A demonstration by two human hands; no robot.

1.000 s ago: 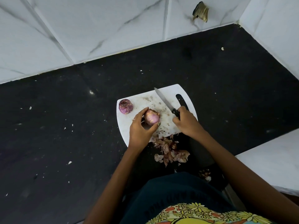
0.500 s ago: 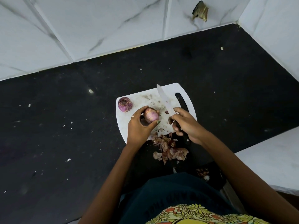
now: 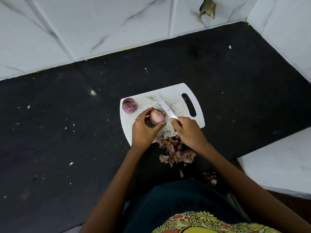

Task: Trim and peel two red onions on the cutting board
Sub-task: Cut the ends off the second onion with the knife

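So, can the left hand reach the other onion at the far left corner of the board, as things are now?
Probably yes, but not at once. The left hand is holding the nearer onion. The other onion lies close by on the cutting board with nothing between them; the knife is on the other side.

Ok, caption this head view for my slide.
Left hand steadies a red onion as right hand angles a steel knife beside it.

Both forearms reach forward, the hands close together. The left hand point(image 3: 144, 130) cups a red onion point(image 3: 156, 116) between thumb and fingertips; the right hand point(image 3: 188, 132) apparently wraps a knife point(image 3: 165, 108) handle, blade angled up-left
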